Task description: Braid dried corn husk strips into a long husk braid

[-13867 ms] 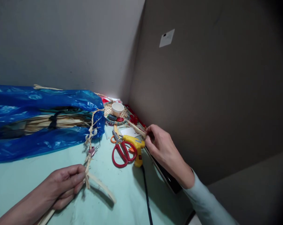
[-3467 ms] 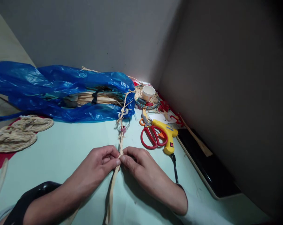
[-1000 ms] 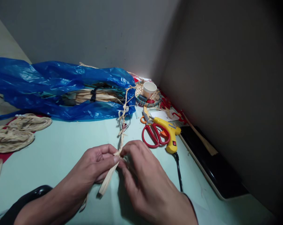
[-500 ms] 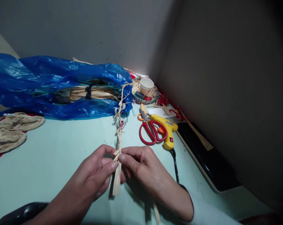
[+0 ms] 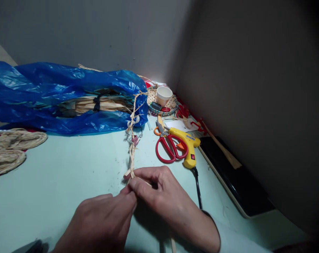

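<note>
A braided straw cord [image 5: 132, 147] runs across the pale green table [image 5: 59, 175] from the blue plastic bag [image 5: 56, 95] toward me. My right hand [image 5: 159, 195] pinches the cord's near end between thumb and forefinger. My left hand [image 5: 103, 221] is closed just below it, fingertips pressed on the loose straw strips, which the hands mostly hide. A small pink clip [image 5: 135, 140] hangs on the cord farther up.
Red-handled scissors [image 5: 170, 149] and a yellow glue gun [image 5: 187, 147] with a black cable lie right of the cord. A woven tray with a white cup [image 5: 164, 95] stands in the corner. Coiled straw mats [image 5: 8, 149] lie at the left, a dark flat tray [image 5: 235, 179] along the right wall.
Both hands have drawn nearer to me along the cord. My left hand dropped lower and turned its back up, hiding the flat strips that showed below the fingers before.
</note>
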A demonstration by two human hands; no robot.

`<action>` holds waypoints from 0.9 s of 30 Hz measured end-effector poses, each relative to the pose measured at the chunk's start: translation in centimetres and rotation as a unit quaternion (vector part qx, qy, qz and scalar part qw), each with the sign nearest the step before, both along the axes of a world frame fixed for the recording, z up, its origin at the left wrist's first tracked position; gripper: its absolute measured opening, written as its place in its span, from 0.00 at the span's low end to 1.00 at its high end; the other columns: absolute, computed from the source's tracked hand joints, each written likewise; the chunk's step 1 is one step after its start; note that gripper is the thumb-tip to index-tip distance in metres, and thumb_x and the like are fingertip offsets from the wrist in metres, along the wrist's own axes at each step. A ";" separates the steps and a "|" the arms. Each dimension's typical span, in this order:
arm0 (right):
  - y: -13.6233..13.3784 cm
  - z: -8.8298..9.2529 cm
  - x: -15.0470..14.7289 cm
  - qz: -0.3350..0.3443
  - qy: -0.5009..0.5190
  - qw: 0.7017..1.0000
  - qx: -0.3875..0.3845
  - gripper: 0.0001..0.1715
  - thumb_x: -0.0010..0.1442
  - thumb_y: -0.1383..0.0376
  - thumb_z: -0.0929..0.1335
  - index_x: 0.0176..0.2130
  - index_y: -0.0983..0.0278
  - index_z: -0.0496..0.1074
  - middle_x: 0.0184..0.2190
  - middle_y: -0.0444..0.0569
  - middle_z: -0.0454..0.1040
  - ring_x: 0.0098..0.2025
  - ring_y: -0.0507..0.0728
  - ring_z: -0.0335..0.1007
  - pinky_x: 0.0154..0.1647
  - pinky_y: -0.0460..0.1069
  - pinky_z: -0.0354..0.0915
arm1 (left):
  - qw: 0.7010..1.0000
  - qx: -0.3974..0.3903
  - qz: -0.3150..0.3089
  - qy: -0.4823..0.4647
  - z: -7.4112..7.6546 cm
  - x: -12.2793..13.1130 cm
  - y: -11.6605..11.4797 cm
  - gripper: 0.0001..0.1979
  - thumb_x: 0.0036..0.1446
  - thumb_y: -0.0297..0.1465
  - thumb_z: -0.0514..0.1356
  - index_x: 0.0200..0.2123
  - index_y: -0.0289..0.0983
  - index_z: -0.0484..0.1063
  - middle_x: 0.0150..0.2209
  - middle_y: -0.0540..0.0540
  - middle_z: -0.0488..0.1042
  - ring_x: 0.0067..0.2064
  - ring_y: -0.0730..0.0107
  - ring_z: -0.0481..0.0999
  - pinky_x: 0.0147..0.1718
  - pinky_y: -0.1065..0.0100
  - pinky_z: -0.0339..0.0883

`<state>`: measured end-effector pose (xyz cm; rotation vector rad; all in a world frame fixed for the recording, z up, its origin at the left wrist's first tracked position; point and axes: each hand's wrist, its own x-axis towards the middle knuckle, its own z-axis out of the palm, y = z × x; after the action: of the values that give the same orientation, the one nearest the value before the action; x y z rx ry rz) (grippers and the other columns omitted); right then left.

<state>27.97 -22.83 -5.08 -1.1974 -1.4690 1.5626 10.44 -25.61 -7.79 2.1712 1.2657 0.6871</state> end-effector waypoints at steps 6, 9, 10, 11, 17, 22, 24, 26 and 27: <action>0.1 0.1 0.1 -0.023 0.046 0.999 0.002 0.18 0.65 0.67 0.64 0.27 0.66 0.76 0.29 0.48 0.78 0.34 0.53 0.72 0.42 0.47 0.65 | 0.999 -0.017 0.043 -0.022 2.1 -0.2 1.5 0.16 0.65 0.38 0.55 0.25 0.43 0.72 0.23 0.52 0.71 0.26 0.69 0.70 0.27 0.69 0.61; 0.1 -0.1 0.2 0.004 0.066 0.998 0.012 0.20 0.66 0.69 0.62 0.27 0.67 0.77 0.29 0.50 0.79 0.36 0.55 0.73 0.46 0.49 0.65 | 0.967 -0.198 0.097 -0.126 3.0 -0.2 3.5 0.12 0.60 0.45 0.61 0.36 0.43 0.73 0.30 0.52 0.75 0.33 0.66 0.74 0.32 0.70 0.66; 0.2 -0.2 0.3 0.014 0.065 0.998 0.014 0.21 0.66 0.69 0.62 0.27 0.67 0.78 0.30 0.51 0.79 0.37 0.55 0.73 0.47 0.50 0.65 | 0.948 -0.260 0.083 -0.165 3.0 -0.1 4.1 0.12 0.58 0.44 0.63 0.38 0.43 0.72 0.32 0.52 0.76 0.36 0.65 0.75 0.35 0.69 0.67; 0.3 -0.3 0.3 0.023 0.065 0.997 0.018 0.21 0.66 0.69 0.61 0.27 0.68 0.78 0.30 0.51 0.79 0.37 0.56 0.74 0.48 0.50 0.65 | 0.927 -0.311 0.065 -0.199 2.9 0.0 4.5 0.12 0.57 0.42 0.64 0.39 0.43 0.72 0.33 0.51 0.77 0.39 0.64 0.75 0.39 0.68 0.68; 0.5 -0.1 0.7 0.078 0.043 0.994 0.055 0.21 0.68 0.71 0.59 0.29 0.65 0.76 0.28 0.48 0.77 0.34 0.54 0.73 0.47 0.49 0.66 | 0.864 -0.424 0.006 -0.273 1.9 0.5 5.0 0.13 0.59 0.41 0.64 0.35 0.38 0.69 0.21 0.54 0.70 0.22 0.78 0.56 0.20 0.73 0.48; -0.2 0.9 1.2 0.087 -0.161 0.979 0.094 0.19 0.70 0.67 0.60 0.30 0.64 0.73 0.27 0.47 0.78 0.30 0.53 0.69 0.39 0.47 0.61 | 0.815 -0.485 0.035 -0.314 1.9 0.2 4.6 0.20 0.53 0.44 0.69 0.37 0.39 0.65 0.19 0.61 0.63 0.18 0.84 0.42 0.18 0.73 0.36; -0.5 1.0 1.2 0.075 -0.238 0.961 0.120 0.16 0.69 0.66 0.62 0.30 0.64 0.70 0.26 0.47 0.76 0.30 0.53 0.67 0.35 0.47 0.57 | 0.811 -0.492 0.044 -0.313 1.9 0.0 4.5 0.19 0.52 0.43 0.70 0.34 0.39 0.65 0.17 0.64 0.55 0.18 0.85 0.41 0.17 0.74 0.36; -0.8 1.0 1.1 0.071 -0.288 0.945 0.138 0.13 0.68 0.67 0.63 0.30 0.64 0.67 0.26 0.46 0.73 0.28 0.52 0.64 0.30 0.48 0.52 | 0.816 -0.489 0.050 -0.304 1.8 0.0 4.4 0.19 0.52 0.43 0.70 0.31 0.38 0.65 0.17 0.64 0.53 0.17 0.86 0.42 0.16 0.74 0.35; -0.8 1.0 1.0 0.071 -0.302 0.940 0.144 0.13 0.68 0.67 0.63 0.30 0.63 0.66 0.25 0.45 0.71 0.27 0.52 0.62 0.29 0.48 0.49 | 0.822 -0.482 0.057 -0.298 1.7 0.1 4.3 0.19 0.52 0.44 0.69 0.31 0.38 0.65 0.17 0.64 0.55 0.17 0.86 0.42 0.16 0.74 0.35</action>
<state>28.94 -23.67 -4.11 -1.4908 -2.1301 1.0439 10.51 -21.28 -6.05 0.9476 1.0438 0.5243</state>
